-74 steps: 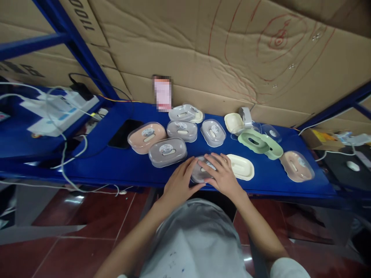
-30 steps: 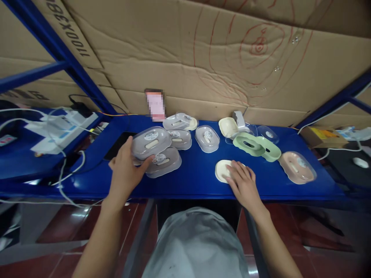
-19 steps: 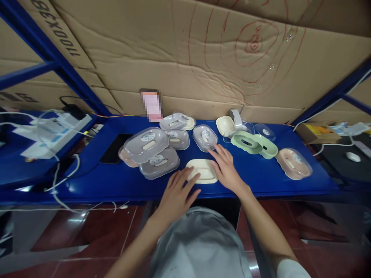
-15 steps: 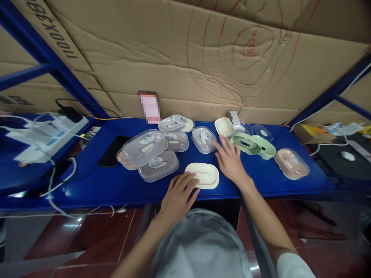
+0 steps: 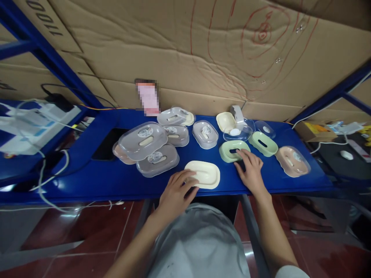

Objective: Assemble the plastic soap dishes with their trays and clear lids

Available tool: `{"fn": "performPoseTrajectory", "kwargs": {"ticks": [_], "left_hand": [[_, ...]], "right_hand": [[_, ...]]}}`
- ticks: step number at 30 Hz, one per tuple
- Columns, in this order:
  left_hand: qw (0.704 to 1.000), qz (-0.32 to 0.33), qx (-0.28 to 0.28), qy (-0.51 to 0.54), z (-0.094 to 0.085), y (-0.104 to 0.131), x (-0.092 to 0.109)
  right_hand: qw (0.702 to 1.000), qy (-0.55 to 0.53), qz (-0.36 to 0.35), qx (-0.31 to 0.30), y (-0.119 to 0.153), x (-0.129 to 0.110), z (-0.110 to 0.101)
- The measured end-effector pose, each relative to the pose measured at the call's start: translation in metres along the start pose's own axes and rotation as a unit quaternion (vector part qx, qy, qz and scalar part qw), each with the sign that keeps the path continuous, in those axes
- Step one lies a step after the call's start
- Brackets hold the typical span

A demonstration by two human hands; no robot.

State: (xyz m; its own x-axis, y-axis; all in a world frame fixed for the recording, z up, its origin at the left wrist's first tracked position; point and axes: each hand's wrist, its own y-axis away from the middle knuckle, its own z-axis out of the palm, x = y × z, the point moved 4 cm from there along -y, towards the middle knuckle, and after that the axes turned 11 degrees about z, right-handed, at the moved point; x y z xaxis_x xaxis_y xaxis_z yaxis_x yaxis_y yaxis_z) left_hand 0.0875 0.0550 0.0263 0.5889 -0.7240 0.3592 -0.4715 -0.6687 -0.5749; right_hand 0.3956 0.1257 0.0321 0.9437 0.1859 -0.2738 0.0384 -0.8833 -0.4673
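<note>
A cream oval soap dish (image 5: pixel 209 174) lies near the table's front edge. My left hand (image 5: pixel 179 189) grips its left end, fingers over the top and thumb by the front edge. To the right, my right hand (image 5: pixel 251 170) has its fingers on the near right side of a light green slotted soap dish (image 5: pixel 227 151); the fingertips are at the slot, and the thumb is partly hidden. Just behind that hand sits a second green slotted dish (image 5: pixel 268 143). A grey soap box with a clear lid (image 5: pixel 205 134) stands behind the cream dish.
Several grey lidded soap boxes (image 5: pixel 158 160) overlap at left. A pink lidded box (image 5: pixel 293 161) is at far right. Clear lids (image 5: pixel 239 133) and a cream tray (image 5: pixel 226 121) lie at the back. A phone (image 5: pixel 148 98) leans against the cardboard wall (image 5: pixel 162 50). Cables (image 5: pixel 40 173) hang at left.
My right hand has moved right and toward me. One green dish has come off the other, shifting left and nearer. My left hand stays at the cream dish.
</note>
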Motion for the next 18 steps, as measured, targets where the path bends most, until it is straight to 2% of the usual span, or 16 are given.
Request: {"fn": "performPoseTrajectory", "kwargs": {"ticks": [3,5,7,9,11,13,16,18], "left_hand": [[1.000,-0.011,0.017,-0.003,0.000,0.003,0.000],[0.999,-0.032,0.023,-0.002,0.000,0.005,-0.002],[0.998,-0.054,0.021,0.000,0.001,0.007,-0.004],[0.998,-0.058,0.020,-0.008,0.001,0.007,-0.006],[0.999,-0.038,0.016,-0.024,0.000,0.006,-0.005],[0.999,-0.011,0.007,-0.038,0.000,0.004,-0.004],[0.999,0.012,0.001,-0.045,0.001,0.003,-0.003],[0.999,0.012,0.005,-0.047,0.001,0.003,-0.003]], "right_hand": [[1.000,-0.006,0.003,-0.022,-0.003,-0.005,-0.002],[0.998,-0.041,-0.005,-0.047,-0.003,-0.017,-0.006],[0.994,-0.078,-0.033,-0.073,0.003,-0.041,-0.010],[0.984,-0.103,-0.090,-0.113,0.015,-0.074,-0.012],[0.970,-0.107,-0.150,-0.158,0.030,-0.106,-0.011],[0.961,-0.097,-0.181,-0.183,0.041,-0.126,-0.009],[0.952,-0.101,-0.211,-0.195,0.043,-0.125,-0.006],[0.956,-0.117,-0.205,-0.177,0.031,-0.103,-0.005]]}}
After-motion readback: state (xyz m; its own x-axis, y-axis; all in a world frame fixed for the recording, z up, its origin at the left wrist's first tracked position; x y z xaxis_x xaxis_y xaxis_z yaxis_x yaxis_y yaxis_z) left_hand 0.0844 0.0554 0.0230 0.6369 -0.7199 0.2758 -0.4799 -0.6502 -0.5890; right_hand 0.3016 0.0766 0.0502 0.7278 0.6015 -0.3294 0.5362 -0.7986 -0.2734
